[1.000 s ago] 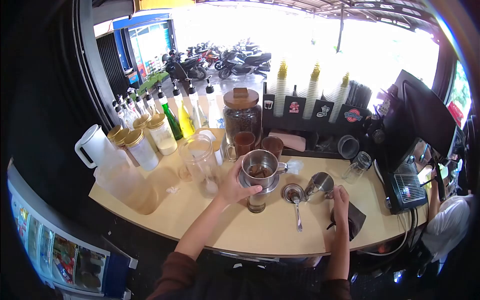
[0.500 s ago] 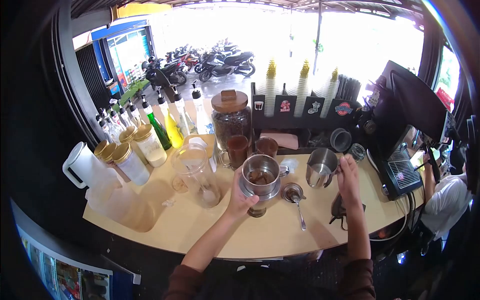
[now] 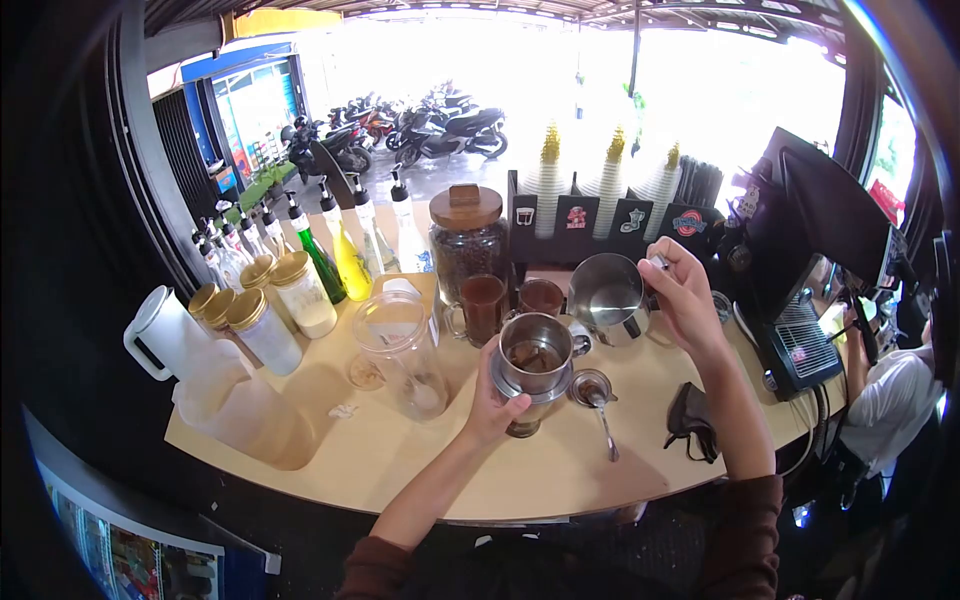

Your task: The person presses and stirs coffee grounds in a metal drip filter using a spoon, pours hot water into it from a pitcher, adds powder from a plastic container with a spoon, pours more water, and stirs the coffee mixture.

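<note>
At the left of the work, a clear plastic jar point(image 3: 390, 335) stood upright on the tabletop point(image 3: 480, 480). Just to its right, the left hand point(image 3: 493, 402) had its grip closed on a metal filter point(image 3: 535, 380), thumb across the near side of the flange, the cup rising above the thumb. The other fingers were hidden behind it, and only the foot of the glass point(image 3: 523, 431) showed beneath. The filter stood upright, its long axis vertical, its mouth upward, and its small handle pointed right. Next came a spoon point(image 3: 607, 430), its bowl on a round metal dish point(image 3: 577, 392) and its handle pointing back toward the person. Farther right, the right hand point(image 3: 682, 293) pinched the handle of a metal pitcher point(image 3: 600, 275), whose body lay left of that grip, beyond the filter. Its underside was out of sight, and I could not make out the spout for certain. The pitcher's opening faced up and toward the person, its long axis foreshortened.
</note>
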{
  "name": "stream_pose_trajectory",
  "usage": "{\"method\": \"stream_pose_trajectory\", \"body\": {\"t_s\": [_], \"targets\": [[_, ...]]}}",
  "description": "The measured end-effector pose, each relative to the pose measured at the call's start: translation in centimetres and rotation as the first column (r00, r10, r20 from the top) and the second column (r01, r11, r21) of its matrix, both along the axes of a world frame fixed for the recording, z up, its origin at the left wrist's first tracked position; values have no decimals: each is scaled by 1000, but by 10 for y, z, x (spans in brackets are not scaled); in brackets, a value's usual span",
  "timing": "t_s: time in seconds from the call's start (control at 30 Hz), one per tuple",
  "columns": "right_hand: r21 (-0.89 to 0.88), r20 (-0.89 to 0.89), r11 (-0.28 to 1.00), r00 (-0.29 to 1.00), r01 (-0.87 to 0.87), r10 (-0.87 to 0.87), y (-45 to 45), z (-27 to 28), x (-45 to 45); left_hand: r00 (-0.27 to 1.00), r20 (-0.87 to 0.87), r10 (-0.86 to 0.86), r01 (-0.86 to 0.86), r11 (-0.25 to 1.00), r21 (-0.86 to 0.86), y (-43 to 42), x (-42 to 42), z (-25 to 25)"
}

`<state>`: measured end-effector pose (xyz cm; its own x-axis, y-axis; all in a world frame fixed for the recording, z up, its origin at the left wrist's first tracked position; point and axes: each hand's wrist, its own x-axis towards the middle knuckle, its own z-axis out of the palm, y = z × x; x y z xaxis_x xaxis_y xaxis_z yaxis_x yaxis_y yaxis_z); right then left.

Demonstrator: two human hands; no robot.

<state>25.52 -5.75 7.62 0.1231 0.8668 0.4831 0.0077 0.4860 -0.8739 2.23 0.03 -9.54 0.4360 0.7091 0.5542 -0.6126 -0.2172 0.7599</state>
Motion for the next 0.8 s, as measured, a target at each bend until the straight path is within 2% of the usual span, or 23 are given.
{"method": "stream_pose_trajectory", "body": {"t_s": [0.53, 0.8], "targets": [[-94, 180, 995, 982, -46, 62, 2, 31, -23, 1000, -28, -9, 10, 1000, 9, -2, -2, 5], [-109, 181, 993, 981, -44, 64, 4, 31, -24, 1000, -30, -7, 8, 1000, 13, -1, -2, 4]]}}
